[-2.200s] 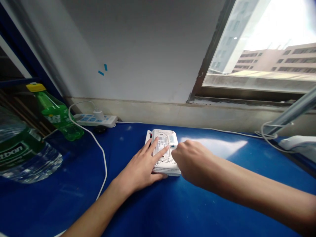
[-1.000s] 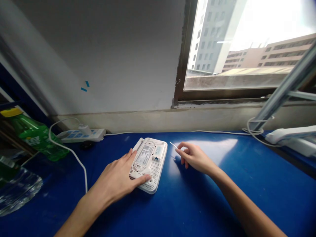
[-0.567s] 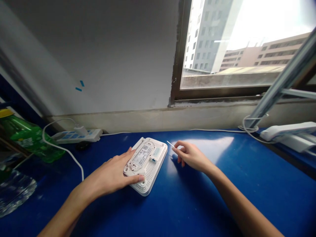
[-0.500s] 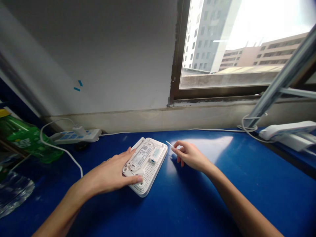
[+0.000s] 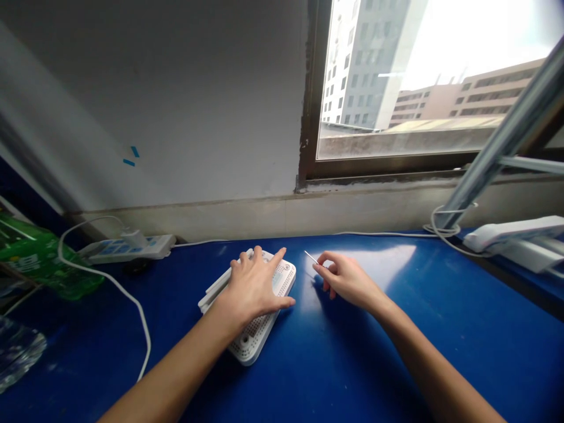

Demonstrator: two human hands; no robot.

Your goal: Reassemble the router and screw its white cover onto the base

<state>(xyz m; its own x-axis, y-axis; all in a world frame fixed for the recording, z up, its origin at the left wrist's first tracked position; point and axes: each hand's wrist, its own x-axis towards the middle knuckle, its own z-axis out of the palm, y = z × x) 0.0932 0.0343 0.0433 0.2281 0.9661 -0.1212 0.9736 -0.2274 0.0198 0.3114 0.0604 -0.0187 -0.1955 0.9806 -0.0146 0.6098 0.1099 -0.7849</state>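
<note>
A white router (image 5: 259,341) with a vented plastic face lies on the blue tabletop, its underside turned up. Over it is my left hand (image 5: 253,288), fingers spread and thumb reaching past the right edge; it covers most of the label area. Whether the palm presses on the casing cannot be made out. To the right of the router, my right hand (image 5: 348,279) is closed in a pinch on a thin metal rod (image 5: 311,257). The rod's tip points up and left, apart from the router. Its other end is hidden in my fingers.
At the back left sits a power strip (image 5: 154,247) with a plugged-in white charger and cable (image 5: 132,299). A green bottle (image 5: 44,258) and a clear plastic bottle (image 5: 20,349) lie far left. A metal post (image 5: 480,170) and a white power strip (image 5: 511,232) are at right.
My left hand has moved from the router's left side to over its middle, spreading its fingers. The router has shifted slightly left and nearer. My right hand still pinches the rod, slightly farther right.
</note>
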